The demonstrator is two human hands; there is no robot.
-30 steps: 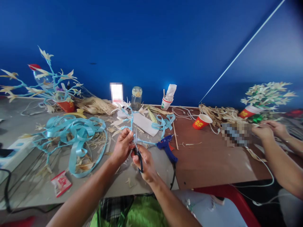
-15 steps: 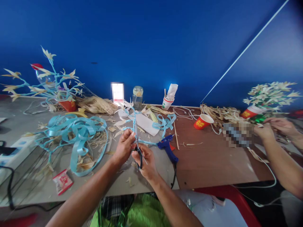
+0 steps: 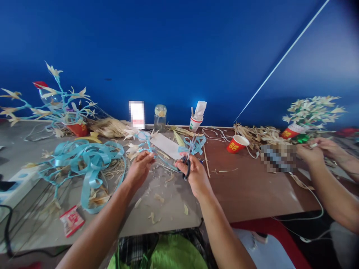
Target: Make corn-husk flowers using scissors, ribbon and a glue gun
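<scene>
Left hand (image 3: 140,166): fingers pinch a blue-wrapped stem (image 3: 149,146). Right hand (image 3: 198,176): fingers hold black-handled scissors (image 3: 188,169), apart from the stem.

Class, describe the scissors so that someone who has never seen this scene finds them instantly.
Below the broad blue wall, find the long grey-and-brown tabletop. Near its middle, the camera wearer's bare right hand grips the black-handled metal scissors, blades pointing away from the wearer. Their slim, straight blades set them apart from the looped light-blue ribbon behind.
</scene>
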